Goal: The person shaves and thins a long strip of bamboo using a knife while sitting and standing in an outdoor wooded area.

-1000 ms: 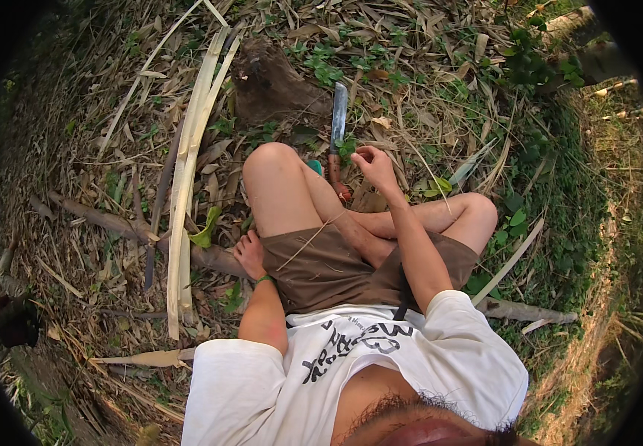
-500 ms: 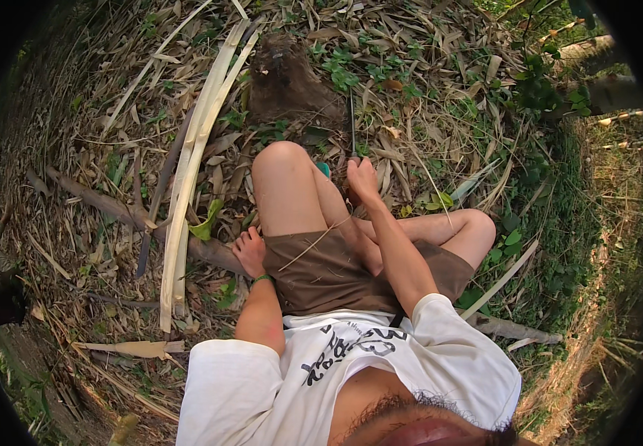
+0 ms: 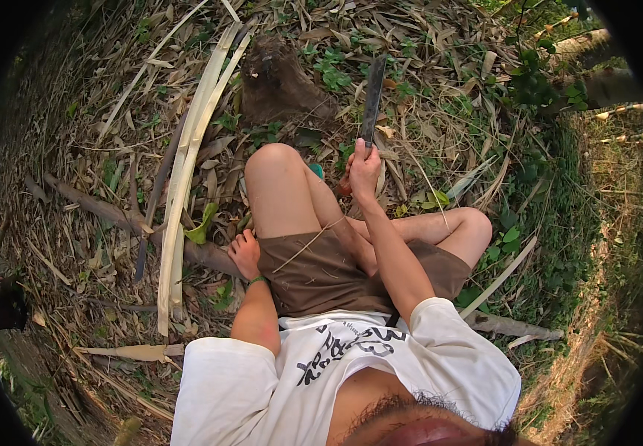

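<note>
In my right hand [image 3: 364, 169] is a machete [image 3: 373, 104], the fingers closed round its handle. Its dark blade points away from me, its broad face turned up, over the leaf litter past my crossed legs. My left hand [image 3: 245, 253] lies beside my left thigh, against a thick branch [image 3: 106, 209] on the ground; its fingers are a little apart and it holds nothing that I can see. Left of that hand, long pale split strips [image 3: 182, 189] lie across the branch. A brown stump [image 3: 280, 85] stands beyond my raised knee.
Dry leaves and green weeds cover the ground. A flat pale piece [image 3: 132, 351] lies at the lower left, and a thin strip [image 3: 500, 279] slants beside my right knee. Leafy plants [image 3: 537, 85] and thick stems [image 3: 604, 89] stand at the upper right.
My right hand has risen slightly and the machete has turned, so its blade now tilts right and shows its broad face instead of a thin edge. My left hand stays beside the thigh.
</note>
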### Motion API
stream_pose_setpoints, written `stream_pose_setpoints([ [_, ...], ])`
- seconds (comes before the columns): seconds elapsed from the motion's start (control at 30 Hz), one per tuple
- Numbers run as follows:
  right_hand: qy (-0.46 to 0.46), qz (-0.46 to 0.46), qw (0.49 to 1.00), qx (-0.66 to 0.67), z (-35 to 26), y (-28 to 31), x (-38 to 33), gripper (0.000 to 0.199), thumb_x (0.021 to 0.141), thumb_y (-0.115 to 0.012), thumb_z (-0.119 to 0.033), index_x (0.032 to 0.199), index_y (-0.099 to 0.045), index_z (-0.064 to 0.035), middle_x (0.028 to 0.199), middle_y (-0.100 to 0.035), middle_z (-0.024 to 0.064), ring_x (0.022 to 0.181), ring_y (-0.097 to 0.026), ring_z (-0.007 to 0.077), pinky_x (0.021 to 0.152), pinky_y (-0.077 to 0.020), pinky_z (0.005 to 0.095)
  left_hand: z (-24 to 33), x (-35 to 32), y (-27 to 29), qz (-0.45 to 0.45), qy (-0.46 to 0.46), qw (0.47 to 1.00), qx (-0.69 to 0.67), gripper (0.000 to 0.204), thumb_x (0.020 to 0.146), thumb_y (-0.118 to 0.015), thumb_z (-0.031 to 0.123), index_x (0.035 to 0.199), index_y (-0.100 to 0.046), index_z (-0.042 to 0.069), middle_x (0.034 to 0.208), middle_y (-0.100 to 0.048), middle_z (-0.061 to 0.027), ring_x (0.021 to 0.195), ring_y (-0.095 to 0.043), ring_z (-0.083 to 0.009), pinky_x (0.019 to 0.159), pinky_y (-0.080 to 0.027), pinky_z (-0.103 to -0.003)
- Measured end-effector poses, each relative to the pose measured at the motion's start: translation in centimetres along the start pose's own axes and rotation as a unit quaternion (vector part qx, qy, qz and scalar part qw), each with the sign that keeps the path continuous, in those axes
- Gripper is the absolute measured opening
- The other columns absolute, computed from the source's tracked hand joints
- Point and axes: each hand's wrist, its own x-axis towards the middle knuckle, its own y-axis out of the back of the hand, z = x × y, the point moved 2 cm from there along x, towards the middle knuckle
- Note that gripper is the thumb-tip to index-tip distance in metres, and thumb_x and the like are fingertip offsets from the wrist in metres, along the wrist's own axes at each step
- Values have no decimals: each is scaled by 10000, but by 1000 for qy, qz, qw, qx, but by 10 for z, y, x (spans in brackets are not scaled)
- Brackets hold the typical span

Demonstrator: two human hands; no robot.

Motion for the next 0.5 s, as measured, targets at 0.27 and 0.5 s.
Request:
stream_pose_setpoints([
  [0.27,-222,-143,965,-2,60,0,23,361,956,-609,-428,896,-517,-84,612,-483,5,471,-450,122,438,-392,296,1,2,3,-8,1,1000,7,119,882,-603,230,901,-488,207,900,-581,17,864,-591,-201,871,-504,-400],
  [0.5,-243,-146,959,-24,43,8,25,373,943,-641,-414,848,-517,-76,619,-497,1,495,-474,112,456,-405,286,1,4,5,4,7,1000,-18,103,864,-588,186,894,-490,203,894,-583,14,847,-587,-201,880,-503,-399],
])
